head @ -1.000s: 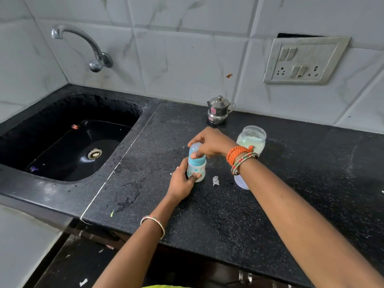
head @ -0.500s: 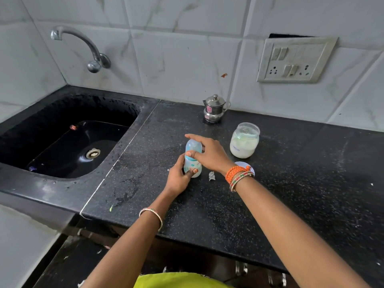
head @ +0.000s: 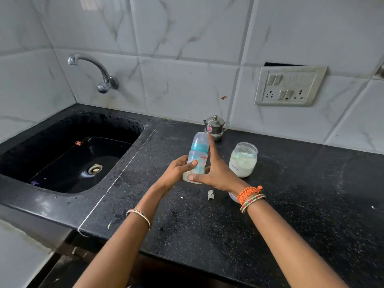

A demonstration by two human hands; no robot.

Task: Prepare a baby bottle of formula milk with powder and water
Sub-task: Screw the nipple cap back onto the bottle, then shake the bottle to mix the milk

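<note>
From the head camera, the baby bottle (head: pixel 197 157) has risen off the black countertop (head: pixel 291 204), where it stood half a second ago, and is now held upright in the air. The left hand (head: pixel 176 173) grips its lower body, fingers curled round it. The right hand (head: pixel 216 171) lies flat against its side, fingers straight, thumb under the base. Red lettering on the bottle is partly hidden. The open powder jar (head: pixel 243 160) stands just right, faint writing unreadable. A small steel pot (head: pixel 215 127) carries an illegible red sticker.

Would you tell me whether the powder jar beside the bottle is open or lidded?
Open. The powder jar shows a bare rim with no lid on it, and white powder fills its lower part.
</note>
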